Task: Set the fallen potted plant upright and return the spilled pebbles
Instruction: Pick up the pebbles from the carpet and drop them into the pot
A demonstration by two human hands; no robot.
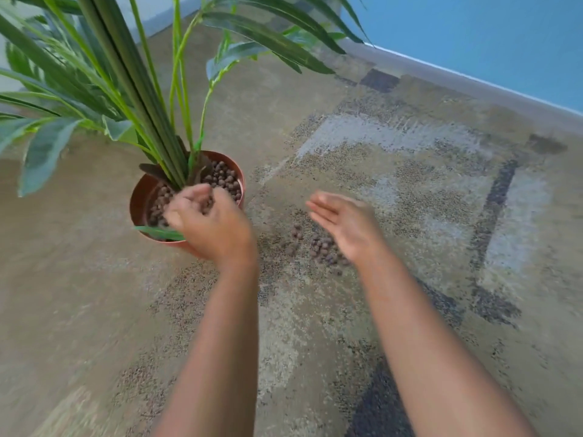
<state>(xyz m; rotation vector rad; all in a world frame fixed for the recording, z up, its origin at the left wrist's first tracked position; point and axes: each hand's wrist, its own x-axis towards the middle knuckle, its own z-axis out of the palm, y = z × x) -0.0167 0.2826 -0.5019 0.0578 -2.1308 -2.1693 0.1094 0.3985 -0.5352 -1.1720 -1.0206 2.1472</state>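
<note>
The potted plant (176, 190) is standing upright on the carpet (394, 190), at about 10 o'clock from the middle of the view. Its copper-brown pot is already holding many brown pebbles (222, 179) around the green stems, and the long leaves are reaching up and out toward 11 and 12 o'clock. So the first part of the task looks finished, and the second part is well under way.

The left hand (208, 222) is hovering over the near rim of the pot, with the fingers curled loosely and pointing down into it. It seems to be letting go of pebbles, or pressing them in, but the blur is hiding whether anything is pinched between the fingers, so I cannot tell.

At 3 o'clock from the pot, near it on the carpet, a small heap of spilled pebbles (318, 246) is still lying, with a few single ones scattered at its left edge. The right hand (344, 222) is floating just above this heap, spread flat with the fingers straight and together, holding nothing.

What is left, in my judgement, is only to gather this last heap and the loose ones and to carry them into the pot. Further out, at 1 o'clock, a grey baseboard is running under a blue wall (504, 36).
</note>
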